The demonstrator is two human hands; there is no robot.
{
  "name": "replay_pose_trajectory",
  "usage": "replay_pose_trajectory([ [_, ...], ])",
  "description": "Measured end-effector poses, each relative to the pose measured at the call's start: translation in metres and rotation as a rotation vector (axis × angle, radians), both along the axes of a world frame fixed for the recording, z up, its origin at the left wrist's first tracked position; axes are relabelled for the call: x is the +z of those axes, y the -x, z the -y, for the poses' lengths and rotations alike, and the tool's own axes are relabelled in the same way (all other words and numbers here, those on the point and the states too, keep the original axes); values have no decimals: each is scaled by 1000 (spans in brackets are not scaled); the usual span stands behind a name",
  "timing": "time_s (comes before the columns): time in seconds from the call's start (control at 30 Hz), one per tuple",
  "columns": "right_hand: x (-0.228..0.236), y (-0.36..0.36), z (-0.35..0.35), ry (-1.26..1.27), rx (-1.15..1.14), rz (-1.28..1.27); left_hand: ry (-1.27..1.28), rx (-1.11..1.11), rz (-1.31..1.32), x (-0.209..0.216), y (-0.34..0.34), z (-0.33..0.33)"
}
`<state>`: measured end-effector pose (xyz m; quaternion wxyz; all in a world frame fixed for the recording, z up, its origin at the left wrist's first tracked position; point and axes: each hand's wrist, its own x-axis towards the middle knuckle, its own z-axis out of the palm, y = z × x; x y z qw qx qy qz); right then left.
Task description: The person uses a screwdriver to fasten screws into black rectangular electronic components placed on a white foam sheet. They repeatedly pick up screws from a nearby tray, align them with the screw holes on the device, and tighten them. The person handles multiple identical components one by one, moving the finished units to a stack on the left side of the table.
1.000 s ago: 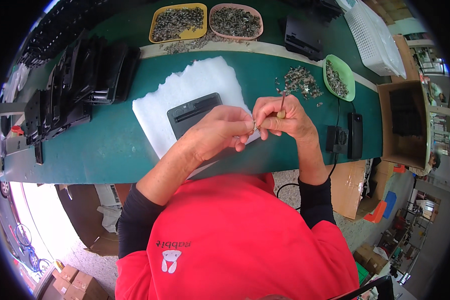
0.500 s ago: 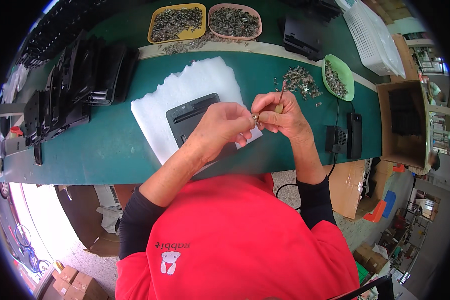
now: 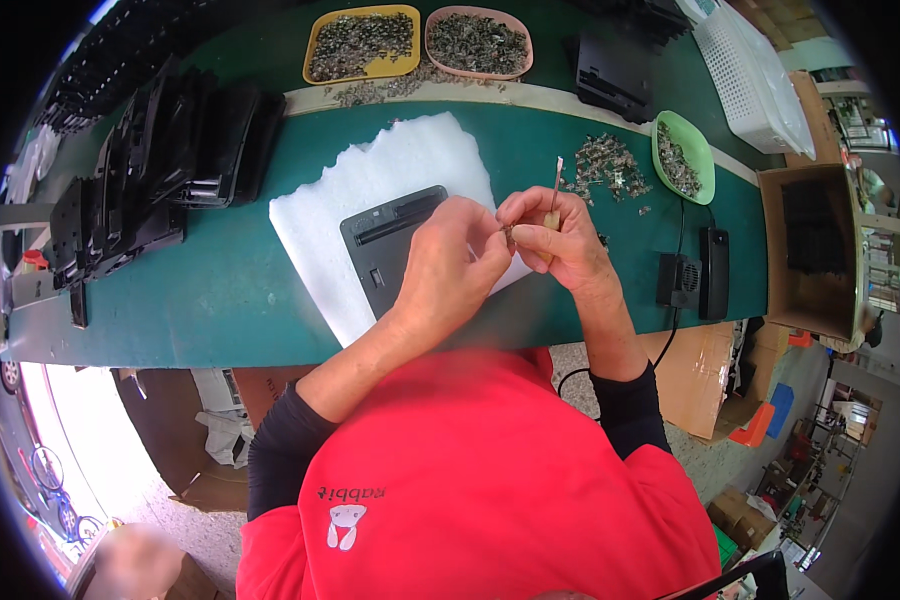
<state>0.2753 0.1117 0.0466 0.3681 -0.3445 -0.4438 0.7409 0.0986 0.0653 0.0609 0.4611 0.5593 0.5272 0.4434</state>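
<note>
My left hand (image 3: pixel 452 258) is closed in a pinch at a small metal piece (image 3: pixel 509 234), its fingertips meeting those of my right hand (image 3: pixel 562 243). In that right hand sits a screwdriver (image 3: pixel 556 188), its thin metal shaft pointing up and its yellowish handle mostly hidden by the fingers. The fingers of both hands partly cover the small piece, so its exact shape is unclear. Beneath and left of my hands, a flat black plastic panel (image 3: pixel 378 246) with a long slot lies on a white foam sheet (image 3: pixel 310 215).
Loose metal pieces (image 3: pixel 610 168) lie by a green tray (image 3: pixel 708 160). Yellow (image 3: pixel 312 50) and pink (image 3: pixel 470 74) trays of small parts stand at the back. Black plastic housings (image 3: pixel 220 150) are stacked at left. A black corded device (image 3: pixel 711 272) lies at right.
My left hand has turned, its knuckles now higher over the panel. The screwdriver stands more upright. The scene has shifted slightly right, and a blurred shape has appeared at the lower left.
</note>
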Motion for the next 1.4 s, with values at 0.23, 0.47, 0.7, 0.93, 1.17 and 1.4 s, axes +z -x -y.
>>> replay_pose_trajectory([
  [0.23, 5, 10, 6, -68, -69, 91, -331, 106, -142, -14, -7, 5],
  [0.47, -1, 7, 9, -34, -62, 104, 218, 61, 391, -6, -10, 11],
  [0.7, 3, 5, 10, 31, -91, 25, 244, -13, 607, -8, -1, 4],
  [0.93, 0, -12, -2, -109, 45, 81, 251, -77, 525, -6, 8, 5],
  [1.17, 2, -17, -8, -131, 132, 140, 301, -96, 463, -5, 8, 4],
  [1.4, -4, -15, -10, -147, 184, 132, 421, -165, 475, -2, 12, 2],
])
